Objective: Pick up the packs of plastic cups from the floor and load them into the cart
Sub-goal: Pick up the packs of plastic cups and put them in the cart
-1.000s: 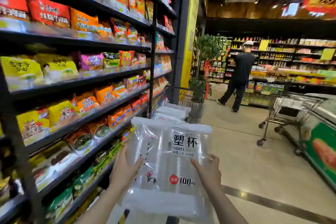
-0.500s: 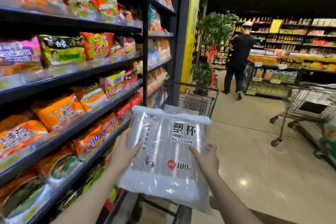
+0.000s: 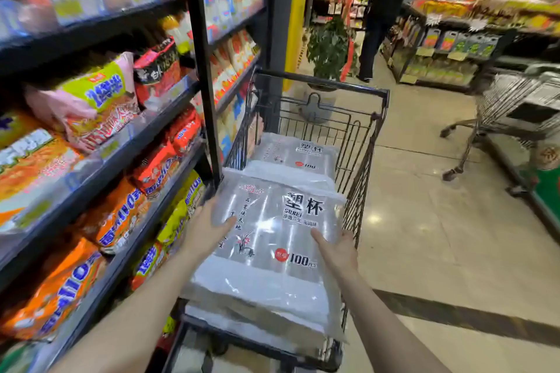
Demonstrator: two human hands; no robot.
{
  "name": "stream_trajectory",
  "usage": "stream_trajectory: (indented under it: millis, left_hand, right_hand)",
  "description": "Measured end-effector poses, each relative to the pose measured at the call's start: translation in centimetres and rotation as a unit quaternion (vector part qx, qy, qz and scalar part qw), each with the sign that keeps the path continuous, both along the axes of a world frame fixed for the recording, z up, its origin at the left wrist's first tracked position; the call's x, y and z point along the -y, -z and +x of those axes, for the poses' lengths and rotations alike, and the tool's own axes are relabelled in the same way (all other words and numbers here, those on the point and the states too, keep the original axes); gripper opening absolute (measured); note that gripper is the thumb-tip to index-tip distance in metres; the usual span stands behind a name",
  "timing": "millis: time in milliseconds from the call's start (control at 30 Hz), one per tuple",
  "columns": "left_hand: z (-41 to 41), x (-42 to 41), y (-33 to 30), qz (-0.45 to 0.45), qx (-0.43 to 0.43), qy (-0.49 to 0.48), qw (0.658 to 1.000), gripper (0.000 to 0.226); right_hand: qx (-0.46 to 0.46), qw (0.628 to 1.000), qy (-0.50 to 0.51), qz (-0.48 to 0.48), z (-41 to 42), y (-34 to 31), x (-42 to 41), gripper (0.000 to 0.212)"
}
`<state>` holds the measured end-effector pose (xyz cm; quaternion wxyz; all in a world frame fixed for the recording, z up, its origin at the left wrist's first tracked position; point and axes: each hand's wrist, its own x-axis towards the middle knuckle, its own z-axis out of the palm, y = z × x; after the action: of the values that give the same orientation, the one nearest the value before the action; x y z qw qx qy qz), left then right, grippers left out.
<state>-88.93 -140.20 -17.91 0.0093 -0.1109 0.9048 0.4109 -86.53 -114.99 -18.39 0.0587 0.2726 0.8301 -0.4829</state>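
This is a shop aisle with a shiny tan floor (image 3: pixel 424 221) that has a dark stripe across it. On the left stand tall black shelves (image 3: pixel 145 127) full of bright snack bags, very close to the cart. The black wire cart (image 3: pixel 366 142) stands in the near middle, right beside the shelves. Far behind it is a green plant (image 3: pixel 328 48), and a person in dark clothes (image 3: pixel 385 15) stands past that. Another cart (image 3: pixel 512 112) waits on the right, well apart.

The pack of plastic cups (image 3: pixel 272 239) is over the near end of the cart; it may already rest on the packs below. The left hand (image 3: pixel 206 233) grips its left edge, thumb on top. The right hand (image 3: pixel 338 251) grips its right edge the same way. Another pack (image 3: pixel 295 157) lies farther in the cart.
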Motion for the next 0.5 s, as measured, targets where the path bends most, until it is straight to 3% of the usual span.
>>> stream_trajectory:
  millis: [233,500]
  left_hand:
    - [-3.2,0.2,4.0,-0.028,0.063,0.027,0.997,0.072]
    - [-4.1,-0.1,5.1,-0.045,0.075,0.042,0.995,0.074]
  right_hand:
    - [0.06,0.998,-0.005,0.027,-2.2,3.5,0.4,0.087]
    - [0.064,0.997,-0.015,0.036,-3.5,4.3,-0.1,0.087]
